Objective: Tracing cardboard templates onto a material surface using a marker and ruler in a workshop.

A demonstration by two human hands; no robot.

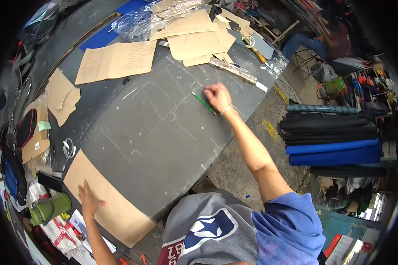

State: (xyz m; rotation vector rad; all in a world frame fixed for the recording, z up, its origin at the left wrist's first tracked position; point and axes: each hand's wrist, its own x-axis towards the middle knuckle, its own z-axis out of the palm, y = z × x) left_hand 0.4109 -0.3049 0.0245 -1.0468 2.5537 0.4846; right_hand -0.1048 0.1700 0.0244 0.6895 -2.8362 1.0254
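A long strip of brown card lies along the near left edge of the dark grey table. My left hand rests on its outer side, fingers spread and holding nothing. Across the table, my right hand is close to the surface with its fingers curled in. Whatever may be inside those fingers is hidden. A green pencil lies on the table just left of my right hand, its near end by the wrist.
Brown card pieces and clear plastic wrap cover the table's far end. A green mug-like container stands left of my left hand, near a white cable. Rolls of black and blue material are stacked right. Another person sits far right.
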